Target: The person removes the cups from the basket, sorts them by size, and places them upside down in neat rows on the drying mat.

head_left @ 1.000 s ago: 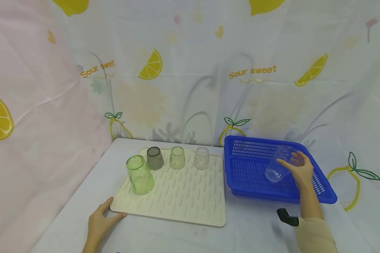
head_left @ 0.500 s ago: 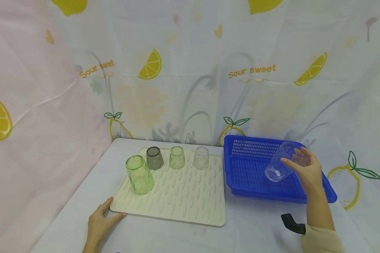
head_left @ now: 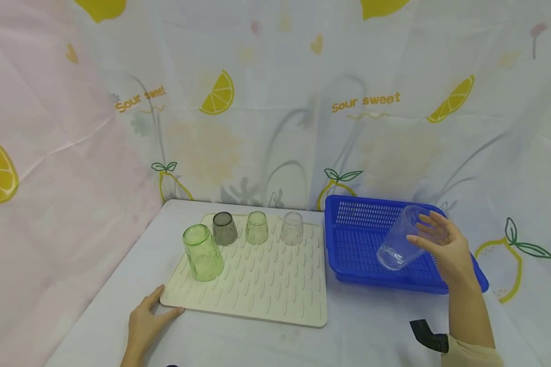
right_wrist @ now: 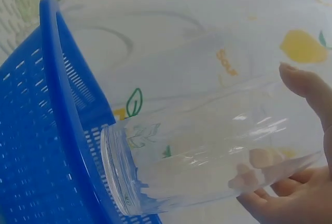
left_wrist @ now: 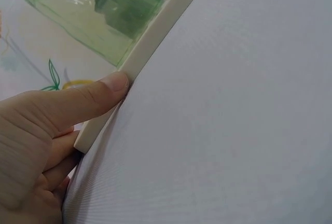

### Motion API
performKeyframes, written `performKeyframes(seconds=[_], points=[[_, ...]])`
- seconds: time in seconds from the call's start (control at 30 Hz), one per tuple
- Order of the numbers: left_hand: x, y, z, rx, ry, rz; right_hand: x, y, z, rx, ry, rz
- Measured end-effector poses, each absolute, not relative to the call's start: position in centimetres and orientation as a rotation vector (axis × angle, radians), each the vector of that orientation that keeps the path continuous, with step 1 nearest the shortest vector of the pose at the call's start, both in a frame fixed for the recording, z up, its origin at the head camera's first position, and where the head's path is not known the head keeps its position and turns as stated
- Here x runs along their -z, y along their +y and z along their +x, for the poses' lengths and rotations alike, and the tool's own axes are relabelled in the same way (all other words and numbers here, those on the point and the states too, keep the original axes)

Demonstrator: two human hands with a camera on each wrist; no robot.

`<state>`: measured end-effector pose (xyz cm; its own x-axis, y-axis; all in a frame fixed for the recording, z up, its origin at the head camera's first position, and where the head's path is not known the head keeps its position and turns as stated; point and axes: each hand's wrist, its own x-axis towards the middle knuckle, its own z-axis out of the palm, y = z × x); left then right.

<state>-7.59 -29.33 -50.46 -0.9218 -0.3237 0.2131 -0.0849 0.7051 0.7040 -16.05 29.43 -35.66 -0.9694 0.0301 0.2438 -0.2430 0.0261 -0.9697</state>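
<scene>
My right hand [head_left: 450, 247] holds a tall clear glass [head_left: 401, 239] between thumb and fingers, near its upper end. Tilted, the glass overlaps the blue basket [head_left: 468, 244] in the head view, its base toward the lower left. From the right wrist, the thick base of the clear glass [right_wrist: 207, 156] shows close to the basket rim [right_wrist: 62, 105]. My left hand [head_left: 144, 323] grips the front left corner of a cream drying mat [head_left: 266, 290], thumb along the front edge, fingers at the side. A tall green glass [head_left: 204, 255] stands on the mat near that hand.
Along the mat's back edge stand a small dark grey glass [head_left: 225, 229], a small green glass [head_left: 257, 228] and a small clear glass [head_left: 292, 229]. A lemon-patterned curtain [head_left: 275, 142] rises behind the white table [head_left: 257, 346].
My right hand has drawn back slightly to the right and the clear glass leans more, its base now lower and further left. The left hand and the mat have stayed in place.
</scene>
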Motion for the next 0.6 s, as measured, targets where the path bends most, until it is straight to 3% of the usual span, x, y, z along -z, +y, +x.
performKeyframes(seconds=[0.6], points=[[50.5,-29.3,-7.7,1.069,-2.603,0.35,35.6,26.1,-14.3,-1.991,-2.128,0.537]])
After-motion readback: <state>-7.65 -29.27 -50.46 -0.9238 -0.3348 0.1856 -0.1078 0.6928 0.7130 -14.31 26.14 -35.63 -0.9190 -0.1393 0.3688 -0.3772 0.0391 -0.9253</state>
